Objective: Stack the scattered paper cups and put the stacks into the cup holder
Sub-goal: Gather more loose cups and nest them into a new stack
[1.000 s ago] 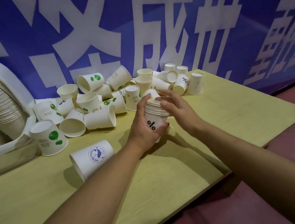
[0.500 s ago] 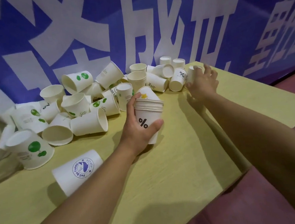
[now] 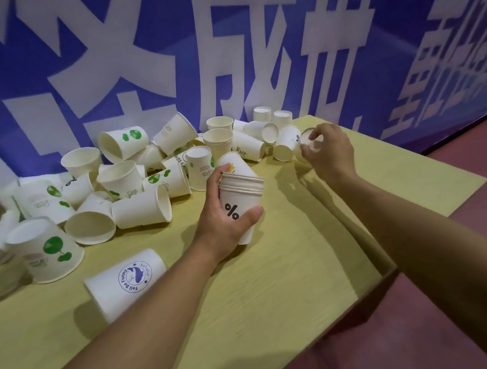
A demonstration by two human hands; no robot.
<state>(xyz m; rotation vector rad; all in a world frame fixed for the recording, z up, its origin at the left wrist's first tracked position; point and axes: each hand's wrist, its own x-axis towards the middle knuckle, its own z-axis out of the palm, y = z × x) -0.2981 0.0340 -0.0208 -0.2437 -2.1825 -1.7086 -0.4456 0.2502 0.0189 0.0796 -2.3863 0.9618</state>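
While the left hand (image 3: 225, 223) grips a cup stack (image 3: 242, 197) mid-table, the right hand (image 3: 328, 151) pinches a loose cup (image 3: 306, 144) far right; it should go in mouth-up, seated squarely.

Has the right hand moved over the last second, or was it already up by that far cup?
Yes. The right hand left the stack of cups held by the left hand and reached toward the table's far edge, where it now grips a single cup.
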